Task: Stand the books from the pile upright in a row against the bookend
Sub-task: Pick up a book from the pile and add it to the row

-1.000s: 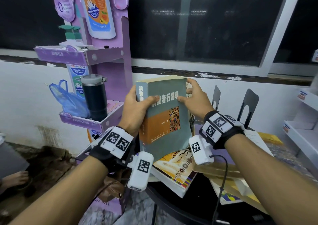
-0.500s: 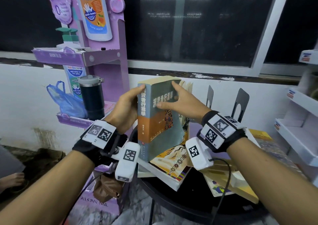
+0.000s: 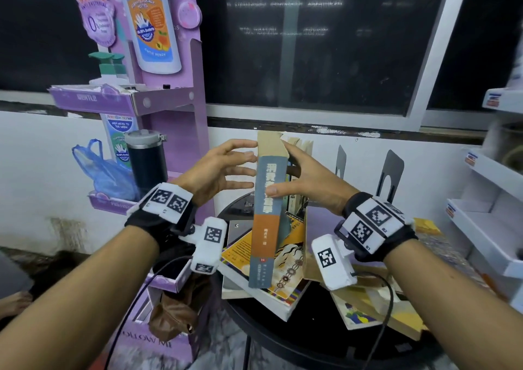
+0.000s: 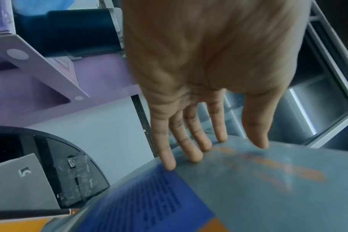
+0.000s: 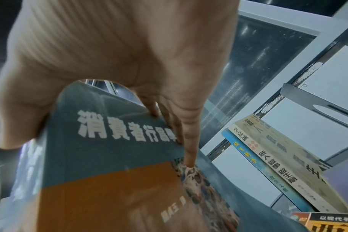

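A grey-blue and orange book (image 3: 265,214) stands upright over the pile, spine toward me. My right hand (image 3: 300,175) grips it, thumb on the spine and fingers on the front cover (image 5: 113,157). My left hand (image 3: 226,168) is open, its straight fingertips (image 4: 197,153) touching the back cover (image 4: 248,180). A few books (image 5: 278,164) stand behind it, leaning toward a black bookend (image 3: 341,161). A second bookend (image 3: 392,175) stands to the right. The pile (image 3: 283,284) lies flat on the round black table (image 3: 283,330).
A purple display stand (image 3: 175,100) rises at the left with a black tumbler (image 3: 145,163) and a blue plastic bag (image 3: 99,171) on its shelf. White shelves (image 3: 495,228) stand at the right. A brown bag (image 3: 172,313) hangs by the table's left edge.
The book has turned from cover-on to spine-on. My left hand has let go of its edge and straightened its fingers against the back cover. My right hand has shifted to grip the spine.
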`<state>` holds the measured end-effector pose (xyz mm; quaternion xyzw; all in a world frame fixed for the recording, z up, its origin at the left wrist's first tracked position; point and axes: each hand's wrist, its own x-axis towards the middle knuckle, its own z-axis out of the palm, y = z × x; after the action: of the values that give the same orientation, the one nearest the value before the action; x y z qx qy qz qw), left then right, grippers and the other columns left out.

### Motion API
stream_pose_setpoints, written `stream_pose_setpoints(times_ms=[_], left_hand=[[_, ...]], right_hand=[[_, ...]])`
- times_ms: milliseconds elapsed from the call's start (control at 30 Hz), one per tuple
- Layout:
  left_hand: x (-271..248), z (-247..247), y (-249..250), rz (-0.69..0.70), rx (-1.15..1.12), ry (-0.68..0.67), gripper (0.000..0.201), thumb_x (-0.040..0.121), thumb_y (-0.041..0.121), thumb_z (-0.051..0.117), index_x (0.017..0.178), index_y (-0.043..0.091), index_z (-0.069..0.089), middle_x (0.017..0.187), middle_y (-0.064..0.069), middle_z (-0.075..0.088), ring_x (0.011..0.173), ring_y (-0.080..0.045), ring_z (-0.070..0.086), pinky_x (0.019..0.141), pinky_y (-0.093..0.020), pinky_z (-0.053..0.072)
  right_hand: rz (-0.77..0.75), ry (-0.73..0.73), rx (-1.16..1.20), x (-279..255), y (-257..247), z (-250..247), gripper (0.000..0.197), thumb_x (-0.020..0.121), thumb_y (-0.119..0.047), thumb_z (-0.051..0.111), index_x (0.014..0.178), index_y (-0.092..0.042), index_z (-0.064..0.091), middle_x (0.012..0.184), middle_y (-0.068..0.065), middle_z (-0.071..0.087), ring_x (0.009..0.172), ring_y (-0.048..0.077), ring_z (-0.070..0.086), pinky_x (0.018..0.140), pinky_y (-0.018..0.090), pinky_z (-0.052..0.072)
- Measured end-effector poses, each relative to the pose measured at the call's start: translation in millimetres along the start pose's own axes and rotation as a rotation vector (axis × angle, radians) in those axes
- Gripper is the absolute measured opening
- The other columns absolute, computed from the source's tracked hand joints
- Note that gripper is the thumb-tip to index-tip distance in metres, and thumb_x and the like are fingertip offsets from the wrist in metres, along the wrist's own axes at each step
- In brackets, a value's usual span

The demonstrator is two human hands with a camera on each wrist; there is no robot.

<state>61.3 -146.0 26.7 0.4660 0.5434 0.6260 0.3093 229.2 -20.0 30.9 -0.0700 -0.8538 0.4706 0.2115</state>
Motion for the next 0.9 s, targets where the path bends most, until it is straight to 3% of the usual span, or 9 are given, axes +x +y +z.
stream_pose_setpoints(times_ms=[100,167,267,333,433,533,633,733,900], left_hand=[[19,-4,-9,0.012,-0.002,0.051,0.051,0.072,0.025,0.070,0.121,0.023,0.057,0.121,-0.009,0.061,0.115,-0.023,0.059,0.095,-0.045,0.050],[30,-9,-14,0.009,0.017,0.026,0.062,0.070,0.028,0.072,0.129,0.024,0.053,0.134,-0.009,0.056,0.125,-0.022,0.053,0.106,-0.049,0.041],[42,-14,-20,0.016,0.007,-0.037,0.084,0.062,0.035,0.077,0.138,0.027,0.044,0.141,-0.005,0.051,0.130,-0.022,0.048,0.111,-0.047,0.034],[49,-17,-24,0.034,-0.036,-0.097,0.096,0.057,0.034,0.082,0.142,0.023,0.039,0.140,-0.007,0.050,0.128,-0.024,0.049,0.107,-0.042,0.038],[52,-18,-27,0.053,-0.090,-0.173,0.103,0.054,0.041,0.087,0.142,0.017,0.039,0.128,-0.004,0.057,0.115,-0.019,0.056,0.090,-0.033,0.049],[53,-20,-28,0.076,-0.146,-0.179,0.101,0.049,0.040,0.089,0.135,0.014,0.043,0.118,-0.002,0.061,0.105,-0.015,0.060,0.082,-0.026,0.052],[53,-23,-26,0.118,-0.195,-0.121,0.111,0.038,0.035,0.095,0.132,0.005,0.044,0.108,-0.007,0.064,0.097,-0.017,0.063,0.082,-0.025,0.052],[54,-28,-24,0.150,-0.202,-0.084,0.105,0.030,0.033,0.096,0.122,0.008,0.052,0.094,-0.002,0.070,0.088,-0.015,0.066,0.077,-0.025,0.053],[49,-29,-25,0.162,-0.225,-0.041,0.108,0.030,0.033,0.097,0.124,0.008,0.051,0.096,-0.004,0.070,0.089,-0.015,0.066,0.079,-0.026,0.054]], right_hand=[[-0.008,-0.011,0.035,1,1,-1,0.088,0.072,-0.016,0.082,0.144,-0.030,0.032,0.133,-0.010,0.052,0.120,0.006,0.054,0.095,0.023,0.050],[-0.009,0.002,0.047,3,3,-3,0.095,0.067,-0.024,0.081,0.148,-0.024,0.030,0.137,-0.006,0.052,0.122,0.008,0.053,0.095,0.026,0.052],[0.000,-0.012,0.066,7,4,-4,0.104,0.059,-0.033,0.083,0.149,-0.023,0.031,0.137,-0.005,0.053,0.122,0.009,0.055,0.096,0.029,0.053],[0.001,-0.032,0.092,9,3,-4,0.098,0.057,-0.033,0.082,0.143,-0.024,0.036,0.131,-0.005,0.056,0.120,0.011,0.057,0.093,0.030,0.054],[-0.007,-0.061,0.102,11,0,-3,0.084,0.063,-0.018,0.078,0.137,-0.027,0.039,0.125,-0.006,0.058,0.116,0.011,0.058,0.090,0.027,0.054],[0.007,-0.096,0.109,13,-3,-3,0.092,0.058,-0.026,0.080,0.140,-0.026,0.038,0.126,-0.002,0.059,0.119,0.016,0.058,0.095,0.034,0.053],[0.013,-0.148,0.086,12,-7,-4,0.086,0.060,-0.020,0.081,0.135,-0.031,0.041,0.129,-0.001,0.059,0.120,0.017,0.058,0.096,0.037,0.053],[0.010,-0.143,0.089,10,-13,-7,0.072,0.066,-0.011,0.074,0.127,-0.036,0.045,0.125,-0.007,0.059,0.109,0.012,0.064,0.090,0.037,0.056],[-0.009,-0.066,-0.024,2,-28,-6,0.083,0.067,-0.011,0.082,0.139,-0.024,0.044,0.124,-0.009,0.058,0.102,0.011,0.067,0.084,0.036,0.059]])
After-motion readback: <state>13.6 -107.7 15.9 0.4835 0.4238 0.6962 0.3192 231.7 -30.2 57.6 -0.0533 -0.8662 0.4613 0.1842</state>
